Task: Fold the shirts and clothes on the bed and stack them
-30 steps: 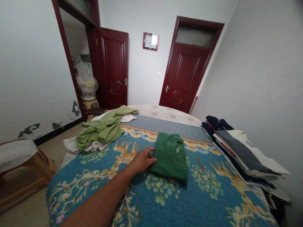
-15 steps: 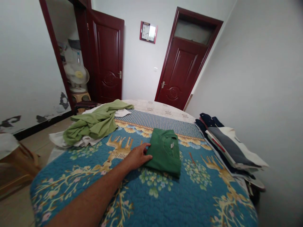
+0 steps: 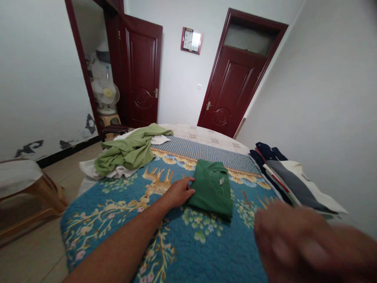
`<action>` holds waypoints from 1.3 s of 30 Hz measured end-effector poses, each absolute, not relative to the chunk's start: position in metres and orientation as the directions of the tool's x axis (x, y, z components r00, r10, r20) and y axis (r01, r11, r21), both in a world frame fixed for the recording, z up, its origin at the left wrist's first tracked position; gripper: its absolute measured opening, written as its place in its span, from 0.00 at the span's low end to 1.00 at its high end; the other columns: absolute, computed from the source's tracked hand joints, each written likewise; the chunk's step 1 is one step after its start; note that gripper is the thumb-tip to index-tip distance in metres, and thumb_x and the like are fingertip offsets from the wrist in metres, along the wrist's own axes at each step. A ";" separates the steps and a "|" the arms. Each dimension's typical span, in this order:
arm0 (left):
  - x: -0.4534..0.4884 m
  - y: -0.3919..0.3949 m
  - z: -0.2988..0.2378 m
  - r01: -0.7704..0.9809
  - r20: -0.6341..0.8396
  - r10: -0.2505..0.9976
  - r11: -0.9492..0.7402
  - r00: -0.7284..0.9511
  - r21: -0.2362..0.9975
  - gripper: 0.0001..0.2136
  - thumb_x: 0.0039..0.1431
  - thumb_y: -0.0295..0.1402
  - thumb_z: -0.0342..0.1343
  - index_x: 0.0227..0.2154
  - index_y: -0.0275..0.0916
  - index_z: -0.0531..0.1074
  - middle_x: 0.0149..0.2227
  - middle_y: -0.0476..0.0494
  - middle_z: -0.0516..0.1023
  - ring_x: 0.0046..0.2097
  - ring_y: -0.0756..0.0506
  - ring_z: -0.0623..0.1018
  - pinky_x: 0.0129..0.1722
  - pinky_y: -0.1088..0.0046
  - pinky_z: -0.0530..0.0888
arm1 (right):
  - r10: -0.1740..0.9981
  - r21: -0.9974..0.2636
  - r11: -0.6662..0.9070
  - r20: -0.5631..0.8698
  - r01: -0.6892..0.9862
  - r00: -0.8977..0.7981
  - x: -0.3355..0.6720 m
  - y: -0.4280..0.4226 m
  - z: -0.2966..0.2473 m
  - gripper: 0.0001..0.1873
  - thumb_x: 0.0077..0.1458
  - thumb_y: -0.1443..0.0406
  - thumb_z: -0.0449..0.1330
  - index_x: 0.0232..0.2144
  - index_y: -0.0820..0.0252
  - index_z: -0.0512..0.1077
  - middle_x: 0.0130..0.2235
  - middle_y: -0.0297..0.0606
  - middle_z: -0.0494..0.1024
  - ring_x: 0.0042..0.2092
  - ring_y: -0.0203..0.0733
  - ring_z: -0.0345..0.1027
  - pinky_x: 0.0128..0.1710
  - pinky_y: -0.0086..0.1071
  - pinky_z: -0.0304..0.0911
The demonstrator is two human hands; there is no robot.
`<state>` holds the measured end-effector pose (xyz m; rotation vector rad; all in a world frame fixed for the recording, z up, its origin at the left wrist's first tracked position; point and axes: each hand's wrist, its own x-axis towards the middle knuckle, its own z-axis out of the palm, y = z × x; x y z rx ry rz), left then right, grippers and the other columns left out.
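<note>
A folded green T-shirt (image 3: 210,190) lies on the patterned quilted cover, its neckline and small label facing up. At its left edge is my left hand (image 3: 180,192), with thumb and index finger closed on the folded fabric; the other fingers are curled and partly hidden. My right hand (image 3: 290,237) hangs in the lower right, close to the camera and blurred. Its fingers look bent, but motion smears them, and nothing held can be made out. It is apart from the shirt.
The teal cover (image 3: 224,251) has deer and flowers. A crumpled light green garment (image 3: 129,151) lies over white cloth at the far left. Folded clothes (image 3: 297,181) are stacked at the right edge by the wall. A wooden stool (image 3: 44,192) stands at left.
My right hand has come into view at the lower right. My left hand stays at the shirt's left edge. The whole view has shifted slightly, with everything sitting further right.
</note>
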<state>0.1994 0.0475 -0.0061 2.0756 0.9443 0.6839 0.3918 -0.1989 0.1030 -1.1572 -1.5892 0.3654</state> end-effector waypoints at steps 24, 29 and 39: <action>0.205 0.038 -0.008 0.437 0.168 0.813 -0.458 0.557 0.774 0.20 0.56 0.31 0.62 0.52 0.36 0.83 0.45 0.38 0.85 0.46 0.38 0.81 0.51 0.63 0.75 | 0.896 -0.553 -0.255 0.172 0.793 0.409 0.489 -0.039 0.000 0.23 0.59 0.51 0.60 0.45 0.61 0.82 0.40 0.47 0.85 0.43 0.53 0.79 0.43 0.38 0.67; 0.205 0.040 -0.005 0.417 0.199 0.811 -0.473 0.549 0.776 0.16 0.58 0.35 0.62 0.48 0.38 0.84 0.47 0.37 0.85 0.48 0.37 0.80 0.56 0.61 0.74 | 0.938 -0.640 -0.183 0.114 0.746 0.327 0.479 -0.043 0.012 0.17 0.59 0.52 0.58 0.29 0.56 0.78 0.29 0.36 0.79 0.34 0.45 0.74 0.35 0.33 0.62; 0.199 0.040 0.016 0.193 -0.050 0.838 -0.067 0.543 0.979 0.32 0.63 0.62 0.53 0.52 0.37 0.78 0.46 0.38 0.82 0.44 0.40 0.80 0.34 0.70 0.77 | 0.912 -0.824 0.407 0.391 0.395 -0.126 0.386 -0.038 0.033 0.13 0.66 0.55 0.59 0.36 0.56 0.78 0.57 0.42 0.78 0.61 0.49 0.69 0.66 0.42 0.59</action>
